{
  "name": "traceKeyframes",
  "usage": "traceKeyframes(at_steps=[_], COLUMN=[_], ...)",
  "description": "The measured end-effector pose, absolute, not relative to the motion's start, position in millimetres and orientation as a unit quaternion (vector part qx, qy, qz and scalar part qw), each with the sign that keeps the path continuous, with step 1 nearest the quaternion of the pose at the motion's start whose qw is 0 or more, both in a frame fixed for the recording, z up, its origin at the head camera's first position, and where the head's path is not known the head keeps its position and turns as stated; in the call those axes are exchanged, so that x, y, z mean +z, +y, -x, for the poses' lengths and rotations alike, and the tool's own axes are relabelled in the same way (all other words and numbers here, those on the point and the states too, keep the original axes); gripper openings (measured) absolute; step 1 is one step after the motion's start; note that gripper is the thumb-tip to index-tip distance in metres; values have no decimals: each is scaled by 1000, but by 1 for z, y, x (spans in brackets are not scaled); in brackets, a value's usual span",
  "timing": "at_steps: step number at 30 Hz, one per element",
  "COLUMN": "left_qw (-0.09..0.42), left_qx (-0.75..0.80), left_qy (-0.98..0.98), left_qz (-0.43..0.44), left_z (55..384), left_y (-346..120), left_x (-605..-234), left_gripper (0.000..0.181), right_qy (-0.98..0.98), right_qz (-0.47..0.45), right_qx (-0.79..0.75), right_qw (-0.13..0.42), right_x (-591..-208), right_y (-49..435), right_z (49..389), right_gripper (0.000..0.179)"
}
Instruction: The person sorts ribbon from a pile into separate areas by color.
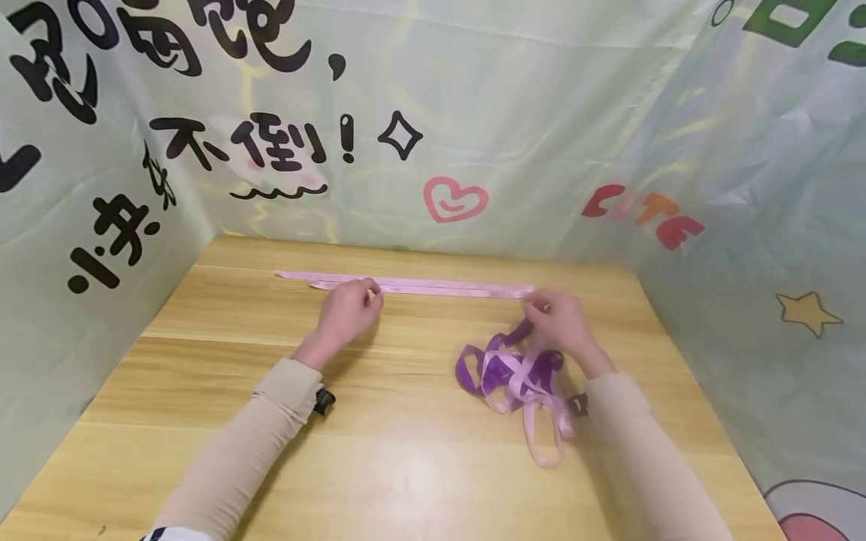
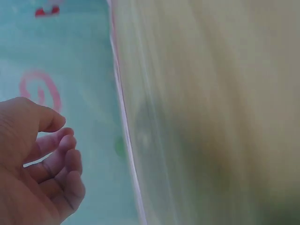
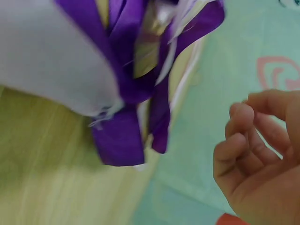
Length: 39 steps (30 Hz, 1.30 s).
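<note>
Wooden desk (image 1: 419, 443) carries pink ribbon strips (image 1: 460, 290) near its far edge; wide space separates left hand (image 1: 345, 312) from the purple-pink ribbon heap (image 1: 524, 372) beside right hand (image 1: 563, 323). I see all fingers loosely curled, empty.

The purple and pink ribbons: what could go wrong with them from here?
The pile of ribbons is tangled, purple and pink crossing, so a pull on one might tighten a knot. It lies close to the right hand and its sleeve, which could snag it. The flat pink strips, near the left hand, might get nudged out of line.
</note>
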State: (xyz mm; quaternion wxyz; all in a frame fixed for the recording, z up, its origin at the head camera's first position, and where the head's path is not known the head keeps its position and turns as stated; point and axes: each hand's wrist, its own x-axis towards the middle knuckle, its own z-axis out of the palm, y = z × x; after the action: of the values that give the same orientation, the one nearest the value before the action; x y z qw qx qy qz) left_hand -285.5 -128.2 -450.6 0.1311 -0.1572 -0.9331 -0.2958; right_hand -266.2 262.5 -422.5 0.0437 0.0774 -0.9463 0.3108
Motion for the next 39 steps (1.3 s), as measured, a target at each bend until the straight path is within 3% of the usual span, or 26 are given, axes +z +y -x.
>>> traceKeyframes(at_steps=[5,13,15,21,28,32,39], left_qw=[96,-51,-65,-57,-67,-63,-3], left_qx=[-312,-302,-299,-286,-288,-285,-277], left_qy=[-918,-898,-891,-877,-869,-873,-887], left_qz=[223,315,335,382,397,391,369], left_z=[264,230,225,212,202,198,195], left_y=[-86,-36,-27,-6,5,8,9], left_x=[-447,-450,-453,-458,-459,-459,-461], left_gripper=[13,21,19,15,29,35,31], right_qy=[-947,-924,-919,-927,-931,-925,-909], right_qz=[-150,-255,-267,-270,-256,-262,-274], right_qx=[282,265,268,249,250,268,310], right_qw=[23,-100,-109,-76,-76,-69,-60], right_x=[-415,-414,-416,-426,-431,-430,-429], right_y=[254,238,235,227,221,218,215], right_z=[251,226,219,206,198,196,195], right_gripper=[26,28,28,24,5,8,11])
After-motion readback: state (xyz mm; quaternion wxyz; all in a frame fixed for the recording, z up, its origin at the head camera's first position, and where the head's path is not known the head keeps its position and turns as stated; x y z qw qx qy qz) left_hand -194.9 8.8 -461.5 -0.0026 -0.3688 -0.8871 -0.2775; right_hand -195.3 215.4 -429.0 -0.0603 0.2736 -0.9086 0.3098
